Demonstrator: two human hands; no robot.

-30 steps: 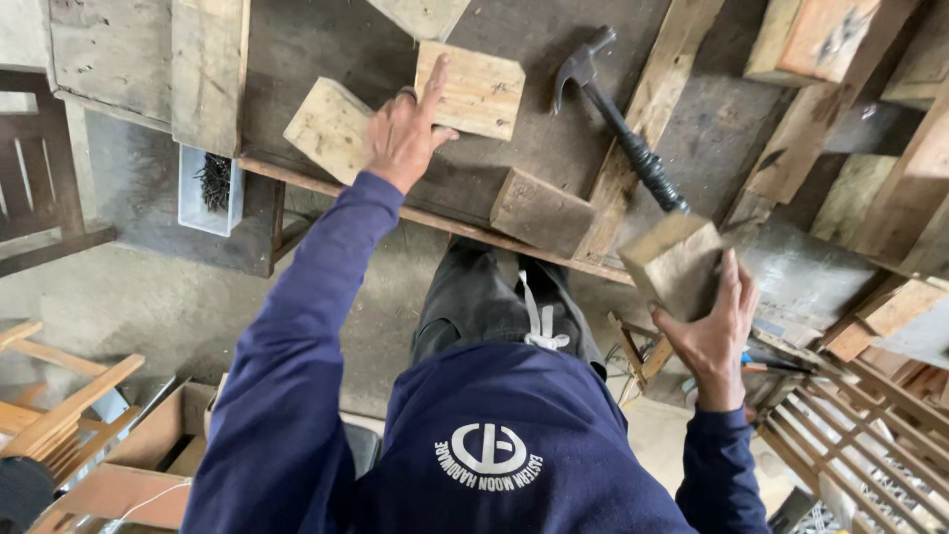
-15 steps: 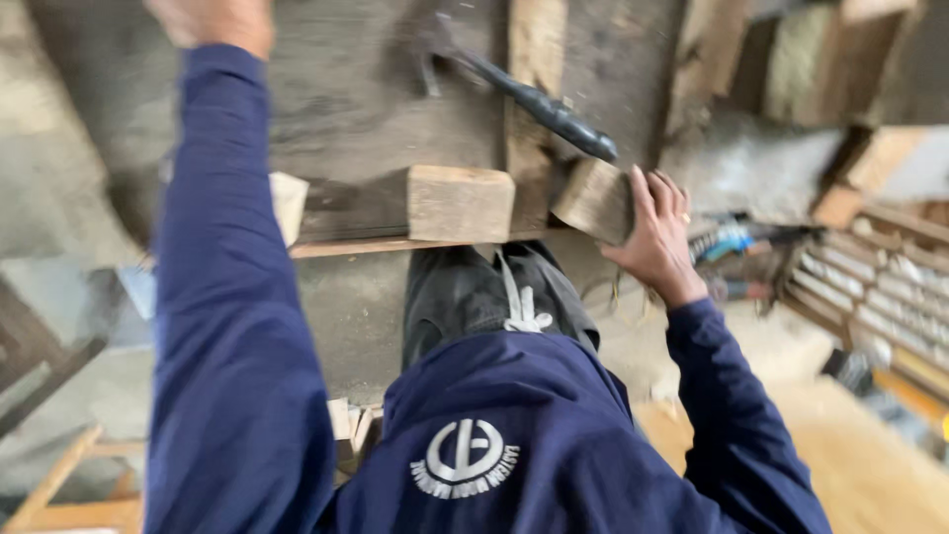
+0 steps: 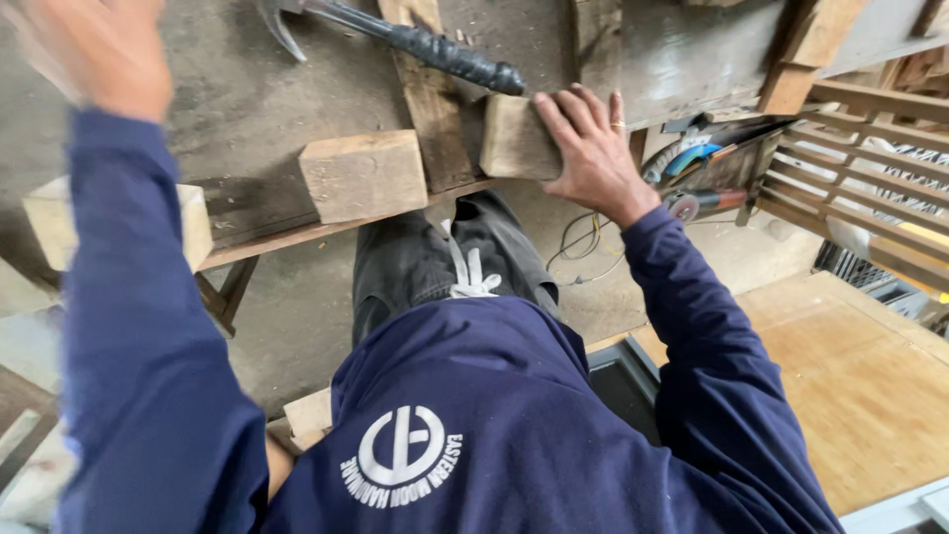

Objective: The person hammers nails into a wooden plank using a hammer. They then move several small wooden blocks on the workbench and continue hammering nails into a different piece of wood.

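My right hand (image 3: 593,148) lies over a pale wood block (image 3: 512,138) at the front edge of the dark workbench (image 3: 247,99), fingers spread across the block's right side and gripping it. A hammer with a black taped handle (image 3: 435,49) lies just behind that block. A second wood block (image 3: 364,176) sits on the bench edge to the left. My left hand (image 3: 94,54) is raised at the top left and badly blurred; nothing shows in it. My left sleeve partly hides a third block (image 3: 44,222).
Upright wooden planks (image 3: 430,109) lie on the bench between the blocks. Hand tools and cables (image 3: 692,163) sit below the bench at the right, beside a slatted wooden rack (image 3: 870,158). A plywood sheet (image 3: 870,386) covers the floor at the right.
My right hand has brought the block from the air down onto the bench edge next to the hammer. My left hand has left the blocks and swung up to the left. The view shifted.
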